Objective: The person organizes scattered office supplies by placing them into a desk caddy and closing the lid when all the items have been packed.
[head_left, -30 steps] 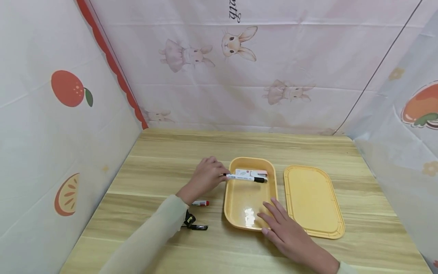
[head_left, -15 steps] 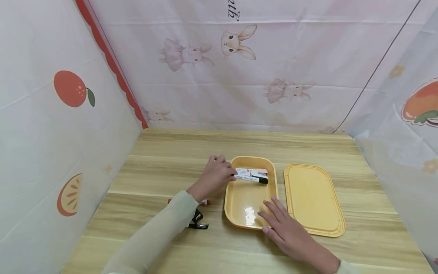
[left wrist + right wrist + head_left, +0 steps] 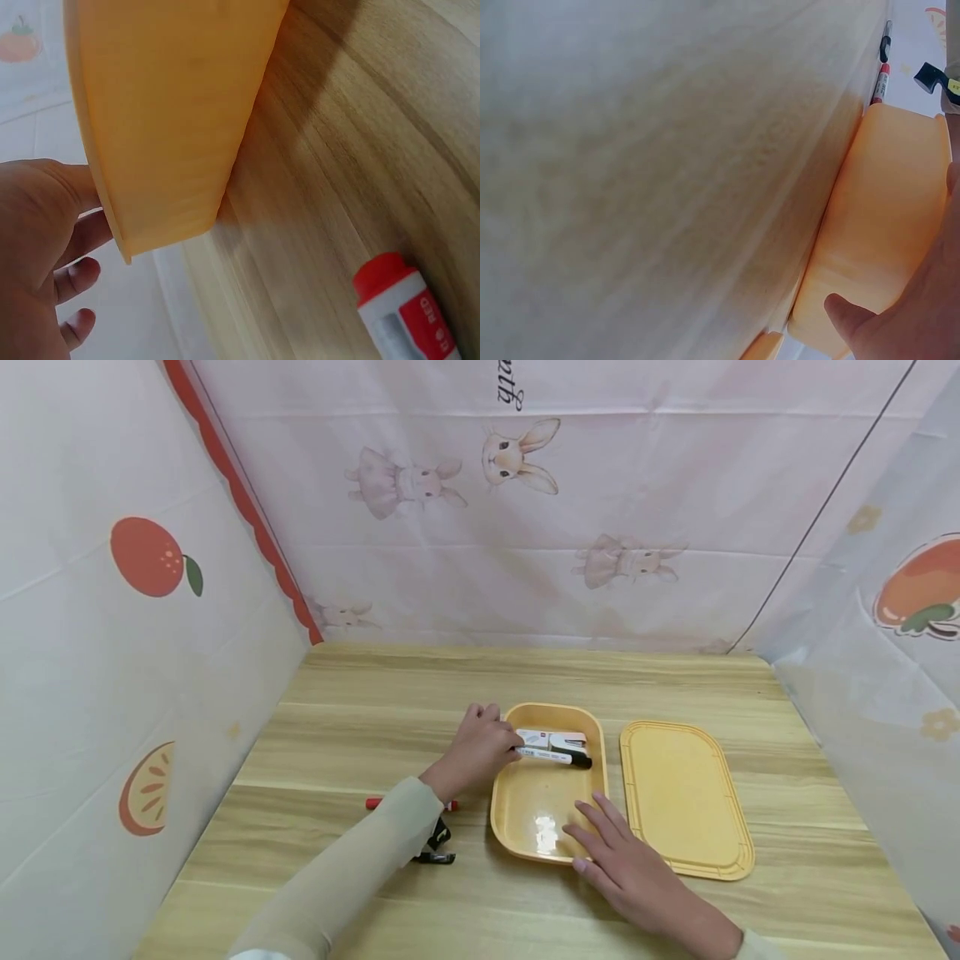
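Observation:
My left hand (image 3: 480, 745) pinches the end of a white marker (image 3: 549, 755) with a black cap, which slants down inside a yellow plastic box (image 3: 551, 802). Behind that marker, in the box's far part, lies a flat white item (image 3: 534, 737) with a small red mark, partly covered. In the left wrist view the box wall hides the marker, and the fingers sit over the rim. My right hand (image 3: 630, 868) has its fingers spread over the near right corner of the box. Its thumb (image 3: 847, 315) lies along the outer wall in the right wrist view.
A flat yellow lid (image 3: 686, 797) lies just right of the box. Left of it, partly under the left forearm, are a red-capped marker (image 3: 409, 311) and a black pen-like thing (image 3: 437, 858). A black strap piece (image 3: 438, 834) shows at the left wrist. Printed cloth walls surround the wooden table.
My left hand has moved a little right with the marker, whose capped end now sits slightly lower in the box. My right hand has stayed in place.

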Demonstrator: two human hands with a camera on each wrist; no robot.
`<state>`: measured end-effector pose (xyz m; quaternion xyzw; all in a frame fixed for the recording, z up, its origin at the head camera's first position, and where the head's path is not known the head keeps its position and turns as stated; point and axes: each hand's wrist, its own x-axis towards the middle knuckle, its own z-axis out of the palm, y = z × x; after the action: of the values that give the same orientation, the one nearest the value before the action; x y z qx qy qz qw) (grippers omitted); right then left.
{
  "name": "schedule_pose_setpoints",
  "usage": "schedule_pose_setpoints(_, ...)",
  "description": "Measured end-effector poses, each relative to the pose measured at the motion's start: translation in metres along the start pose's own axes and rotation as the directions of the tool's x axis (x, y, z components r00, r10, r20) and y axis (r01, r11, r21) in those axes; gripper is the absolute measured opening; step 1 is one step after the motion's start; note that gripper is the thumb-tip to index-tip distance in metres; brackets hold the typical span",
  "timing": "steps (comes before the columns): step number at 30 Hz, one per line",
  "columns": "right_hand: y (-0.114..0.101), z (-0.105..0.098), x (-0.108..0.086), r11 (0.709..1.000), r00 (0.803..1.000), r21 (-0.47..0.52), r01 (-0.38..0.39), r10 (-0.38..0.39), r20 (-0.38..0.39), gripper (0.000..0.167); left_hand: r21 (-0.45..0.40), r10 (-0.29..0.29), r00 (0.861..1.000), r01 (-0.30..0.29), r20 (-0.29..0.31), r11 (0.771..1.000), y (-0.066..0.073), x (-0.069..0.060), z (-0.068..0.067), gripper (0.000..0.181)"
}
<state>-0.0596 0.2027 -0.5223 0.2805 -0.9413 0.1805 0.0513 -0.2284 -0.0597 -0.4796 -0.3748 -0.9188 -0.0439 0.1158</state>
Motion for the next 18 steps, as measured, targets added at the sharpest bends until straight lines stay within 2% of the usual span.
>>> schedule_pose_setpoints(5,0.0,-0.001,0.0,1.0,1.0,-0.003,0.0,0.0,0.001,0.043,-0.006,-0.006,0.999,0.007,0.049,1.0,0.001,0.003,0.002,0.008)
schedule_pose_setpoints(13,0.001,0.0,0.0,1.0,1.0,-0.005,0.004,-0.004,-0.003,0.042,0.046,-0.032,0.988,0.025,0.153,0.999,0.007,0.009,-0.001,0.012)
schedule_pose_setpoints(18,0.001,0.002,0.0,1.0,1.0,-0.005,0.008,-0.008,-0.009,0.041,0.099,-0.04,0.985,0.023,0.167,0.995,0.009,0.012,-0.001,0.014)
